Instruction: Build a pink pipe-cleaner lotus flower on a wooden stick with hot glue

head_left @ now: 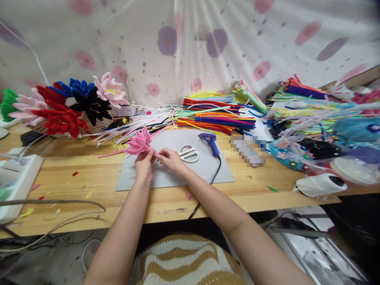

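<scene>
A pink pipe-cleaner flower (139, 141) is held above the left part of a grey mat (175, 176), its petals fanned up and to the left. My left hand (144, 163) grips it round its base, fingers closed. Close beside it, my right hand (170, 159) pinches the pink end at the flower's base between thumb and fingertips. White-handled scissors (190, 154) lie on the mat just past my right hand. Further right rests a blue glue gun (210, 143), its black cord running toward the table's front edge.
Finished flowers (67, 114) in red, black, blue and pink stand at the back left. Bundles of coloured pipe cleaners (216, 118) line the back. A white power strip (20, 186) sits at left, a white spool (319, 185) at right. Scraps dot the wooden table (97, 174).
</scene>
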A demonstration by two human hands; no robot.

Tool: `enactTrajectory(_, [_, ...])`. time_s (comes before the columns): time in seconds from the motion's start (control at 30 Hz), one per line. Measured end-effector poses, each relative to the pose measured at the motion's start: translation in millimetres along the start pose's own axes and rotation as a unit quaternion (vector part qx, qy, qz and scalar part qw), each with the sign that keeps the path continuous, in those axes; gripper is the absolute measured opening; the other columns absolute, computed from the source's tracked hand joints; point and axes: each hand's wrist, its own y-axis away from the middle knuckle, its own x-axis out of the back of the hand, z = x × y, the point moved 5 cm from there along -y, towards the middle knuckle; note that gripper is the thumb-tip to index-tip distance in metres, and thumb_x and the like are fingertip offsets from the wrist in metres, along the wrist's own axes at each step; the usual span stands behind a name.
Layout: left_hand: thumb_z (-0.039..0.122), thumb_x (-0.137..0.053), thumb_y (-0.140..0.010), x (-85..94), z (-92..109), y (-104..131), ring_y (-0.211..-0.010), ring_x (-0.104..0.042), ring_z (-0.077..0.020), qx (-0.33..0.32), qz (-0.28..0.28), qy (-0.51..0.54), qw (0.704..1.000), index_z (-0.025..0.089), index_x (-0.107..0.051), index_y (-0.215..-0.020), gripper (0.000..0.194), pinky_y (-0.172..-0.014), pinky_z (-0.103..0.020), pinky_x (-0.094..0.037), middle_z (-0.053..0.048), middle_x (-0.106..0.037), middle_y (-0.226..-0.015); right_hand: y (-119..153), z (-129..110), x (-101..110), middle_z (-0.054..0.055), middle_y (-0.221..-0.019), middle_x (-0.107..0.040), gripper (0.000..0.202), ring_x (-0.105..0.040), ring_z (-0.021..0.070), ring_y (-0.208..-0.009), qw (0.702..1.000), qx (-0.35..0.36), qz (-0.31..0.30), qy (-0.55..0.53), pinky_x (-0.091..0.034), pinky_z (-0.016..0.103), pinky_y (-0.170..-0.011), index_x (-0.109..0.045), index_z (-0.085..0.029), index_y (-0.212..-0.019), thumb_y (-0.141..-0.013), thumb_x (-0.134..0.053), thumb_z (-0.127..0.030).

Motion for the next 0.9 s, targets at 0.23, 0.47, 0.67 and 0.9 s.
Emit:
enactTrajectory(0.23, [0.020,-0.068,-0.066,7.7,7.2,-1.9,-0.059,-0.058,-0.0080,0.055,0.007,0.011,0.998,0.013,-0.057,-0.073,0.015,-0.062,-0.022,-0.046,0.001,-0.058,-0.064,-11.1,21.2,24.4,-0.004,-0.055,-0.057,0.025,-0.052,0.0078,-0.048,0.994,-0.057,0.075,-0.048,-0.039,0.019,-0.048,-0.045,-0.020,-0.067,-0.080,-0.047,-0.042])
enactTrajectory(0.47, [0.013,-0.048,-0.082,-3.7,11.3,5.0,-0.043,-0.039,-0.0018,0.159,-0.125,0.132,0.970,0.013,-0.049,-0.065,0.017,-0.047,-0.015,-0.039,0.004,-0.042,-0.056,-13.4,20.4,45.8,-0.003,-0.040,-0.047,0.039,-0.042,0.0074,-0.035,0.993,-0.090,0.073,-0.022,-0.033,0.021,-0.040,-0.047,-0.019,-0.055,-0.079,-0.043,-0.050])
enactTrajectory(0.67, [0.028,-0.039,-0.088,-12.2,16.3,14.4,-0.037,-0.027,-0.0020,0.226,-0.182,0.183,0.940,0.013,-0.054,-0.075,0.025,-0.035,-0.013,-0.026,0.006,-0.028,-0.052,-12.7,23.3,54.8,-0.003,-0.069,-0.061,0.023,-0.049,0.0064,-0.047,0.991,-0.041,0.129,-0.004,-0.036,0.019,-0.045,-0.055,-0.021,-0.080,-0.063,-0.065,-0.034])
enactTrajectory(0.9, [0.031,-0.034,-0.090,-14.0,16.2,23.5,-0.035,-0.024,-0.0025,0.267,-0.205,0.227,0.914,0.014,-0.056,-0.091,0.028,-0.030,-0.010,-0.020,0.006,-0.026,-0.049,-8.6,24.1,44.9,-0.002,-0.049,-0.054,0.029,-0.042,0.0055,-0.040,0.990,-0.098,0.077,-0.063,-0.032,0.019,-0.043,-0.055,-0.016,-0.061,-0.072,-0.056,-0.042])
